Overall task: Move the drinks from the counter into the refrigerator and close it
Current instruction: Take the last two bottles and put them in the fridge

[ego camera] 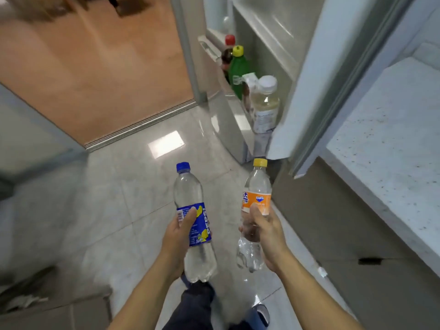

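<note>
- Head view: we look down at our two hands held out over a pale tiled floor (119, 198), each carrying a bottle.
- Our left hand (177, 239) curls around the Pepsi bottle (194, 220), thumb lying across its blue label; the bottle has a blue cap and clear contents, and it stands nearly upright.
- Our right hand (266, 234) wraps around the Fanta bottle (256, 198), thumb pressed on the lower edge of the orange label; this bottle has a yellow cap, holds clear liquid, and tilts slightly.
- The two bottles are side by side, near each other but not touching.
- Ahead of us the refrigerator door (238, 129) stands open, and its door shelf already holds several drinks.
- In that shelf we see a clear bottle with a white cap (265, 103) nearest us, a green bottle with a yellow cap (238, 67) behind it, and a dark bottle with a red cap (227, 53) farthest back.
- Something with a pale wrapper sits between the green and the white-capped bottles; we cannot tell what it is.
- To our right runs a speckled white counter (392, 139), beside the refrigerator.
- Below our arms we see dark trousers and a shoe (260, 314) on the tiles.
- A wood-coloured floor (95, 55) begins past a threshold at upper left.
</note>
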Available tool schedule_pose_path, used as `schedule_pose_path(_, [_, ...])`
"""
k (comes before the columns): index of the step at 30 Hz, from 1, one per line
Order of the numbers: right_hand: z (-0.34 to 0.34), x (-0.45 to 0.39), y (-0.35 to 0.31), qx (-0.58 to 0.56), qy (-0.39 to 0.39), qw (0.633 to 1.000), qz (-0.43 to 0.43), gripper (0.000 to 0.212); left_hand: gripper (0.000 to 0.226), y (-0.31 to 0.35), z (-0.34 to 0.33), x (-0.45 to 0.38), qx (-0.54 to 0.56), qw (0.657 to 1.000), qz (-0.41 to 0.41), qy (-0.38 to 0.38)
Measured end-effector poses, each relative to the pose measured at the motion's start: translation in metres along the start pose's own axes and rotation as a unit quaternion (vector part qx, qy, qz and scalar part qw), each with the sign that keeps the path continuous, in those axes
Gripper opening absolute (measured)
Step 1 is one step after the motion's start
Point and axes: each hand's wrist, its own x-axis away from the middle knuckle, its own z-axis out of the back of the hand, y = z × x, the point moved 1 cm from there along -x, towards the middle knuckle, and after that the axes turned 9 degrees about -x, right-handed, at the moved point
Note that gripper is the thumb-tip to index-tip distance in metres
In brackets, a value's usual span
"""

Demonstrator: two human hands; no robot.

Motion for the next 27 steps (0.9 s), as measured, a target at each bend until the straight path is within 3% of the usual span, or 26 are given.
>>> schedule_pose_path(5, [-0.080,-0.030,0.021,0.050,-0.037,0.998,-0.023,0.054,0.032,0.009,0.070,-0.034,0.002,0.998,-0.002,0.060])
schedule_pose_path(15, [-0.245,-0.103,0.034,0.082,-0.074,0.994,-0.017,0.045,0.035,0.084,0.185,-0.124,0.031,0.995,-0.041,0.085])
schedule_pose_path(27, [-0.342,-0.259,0.001,0.092,-0.054,0.994,0.016,0.037,0.038,0.196,0.199,-0.273,0.011,0.994,-0.075,0.074])
